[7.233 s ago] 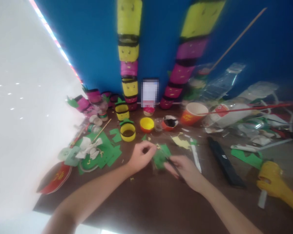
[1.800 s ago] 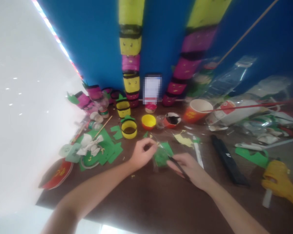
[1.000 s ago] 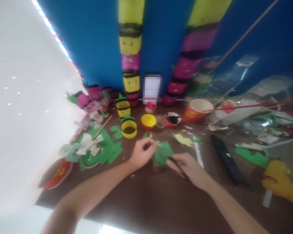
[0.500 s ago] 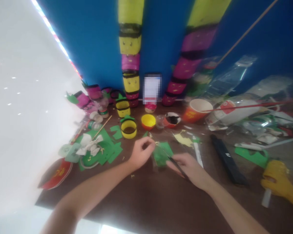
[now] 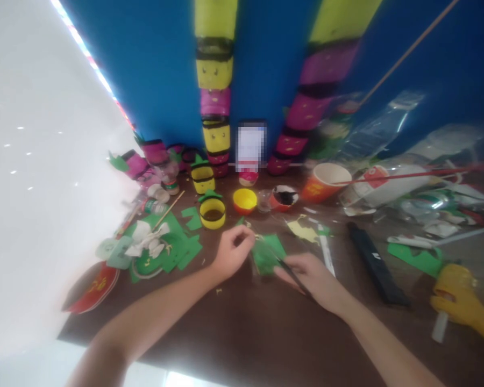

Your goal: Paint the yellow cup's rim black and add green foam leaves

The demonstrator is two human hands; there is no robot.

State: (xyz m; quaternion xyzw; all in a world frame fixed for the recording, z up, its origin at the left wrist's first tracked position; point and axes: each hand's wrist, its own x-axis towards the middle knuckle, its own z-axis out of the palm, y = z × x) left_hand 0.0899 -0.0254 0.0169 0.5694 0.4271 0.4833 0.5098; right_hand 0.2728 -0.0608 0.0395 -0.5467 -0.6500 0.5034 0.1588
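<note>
My left hand is closed in a pinch at the left of a green piece. Whatever lies between its thumb and index finger is too small to make out. My right hand grips a slim dark tool, whose thin, paler end points up and left over the green piece; its exact kind is blurred. Small pale scraps lie near the left fingertips. Beyond the hands stand a yellow cup and a yellow ring with a black rim and green leaves.
Green paper pieces and a red bowl lie left. On the right are a white pen-like stick, a black case, a yellow glue gun, a paper cup and plastic bottles. A blurred-out phone stands at the back.
Hardly anything differs. The left hand has shifted very slightly left, while the right hand and its slim tool stay almost in place.
</note>
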